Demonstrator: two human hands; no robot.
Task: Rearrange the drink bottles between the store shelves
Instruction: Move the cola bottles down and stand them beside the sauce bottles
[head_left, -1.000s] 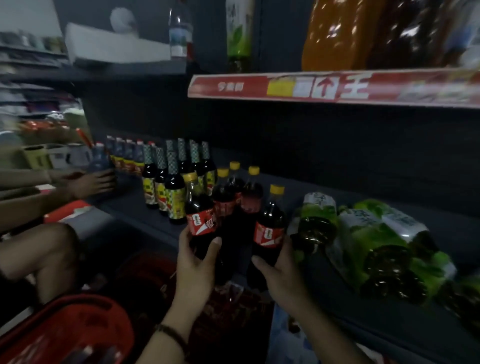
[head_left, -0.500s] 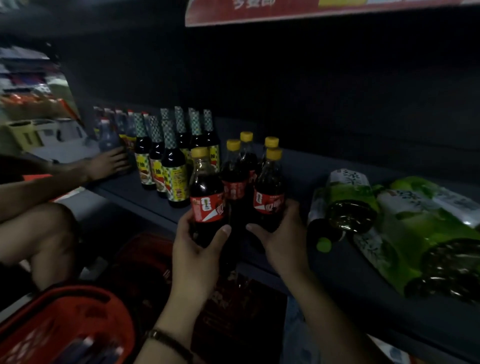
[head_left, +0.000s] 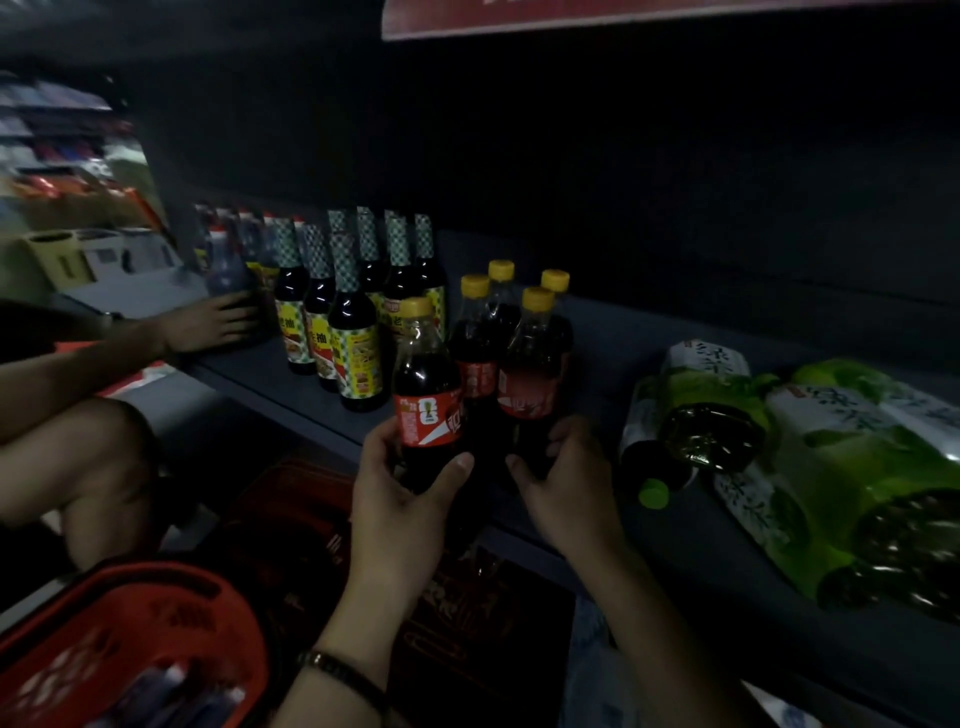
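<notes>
My left hand (head_left: 402, 506) grips the base of a dark cola bottle (head_left: 426, 389) with a yellow cap and red label, held at the front edge of the grey shelf (head_left: 613, 332). My right hand (head_left: 563, 486) holds the bottom of a second cola bottle (head_left: 532, 374) of the same kind, just right of the first. Behind them stand three more yellow-capped cola bottles (head_left: 480, 338). Both held bottles are upright and close together.
Soy-sauce bottles (head_left: 353, 332) with checkered necks stand to the left. Another person's hand (head_left: 215, 322) rests on the shelf by more bottles. Green tea multipacks (head_left: 831, 457) lie on the right. A red basket (head_left: 135, 634) sits at lower left. A red price strip (head_left: 623, 15) runs overhead.
The view has tilted down and closer to the shelf. Both hands have brought their cola bottles up and inward, beside the standing cola bottles.
</notes>
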